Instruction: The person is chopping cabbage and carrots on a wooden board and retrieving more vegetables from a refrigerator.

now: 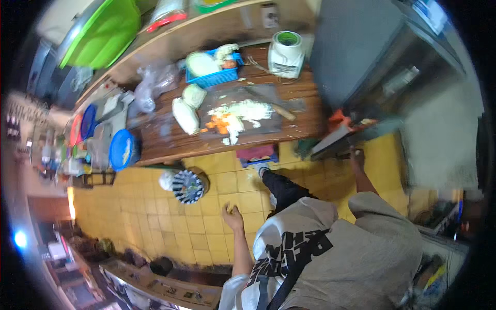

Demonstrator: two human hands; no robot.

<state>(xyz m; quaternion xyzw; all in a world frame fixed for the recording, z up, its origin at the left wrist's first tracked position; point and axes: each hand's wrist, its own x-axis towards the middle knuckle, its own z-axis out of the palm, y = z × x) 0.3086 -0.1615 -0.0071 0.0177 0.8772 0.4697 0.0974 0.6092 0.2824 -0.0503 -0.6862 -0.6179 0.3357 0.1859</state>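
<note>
My left hand (pixel 233 217) hangs over the tiled floor, fingers apart and slightly curled, holding nothing. My right hand (pixel 357 157) is at the lower edge of what looks like an open refrigerator door (pixel 329 145); blur hides whether its fingers grip it. On the wooden table (pixel 162 149), a dark cutting board (pixel 267 128) bears chopped white vegetable (pixel 252 110) and chopped orange pieces (pixel 219 124). A knife with a wooden handle (pixel 284 112) lies across the board's right part. Two pale whole vegetables (pixel 186 116) rest at its left.
A blue basket (pixel 212 80) holds cauliflower and other vegetables behind the board. A white blender base (pixel 286 58) stands at the table's back right. A blue tub (pixel 123 150) is at the left end. On the floor are a striped bin (pixel 188 187) and a low stool (pixel 257 155).
</note>
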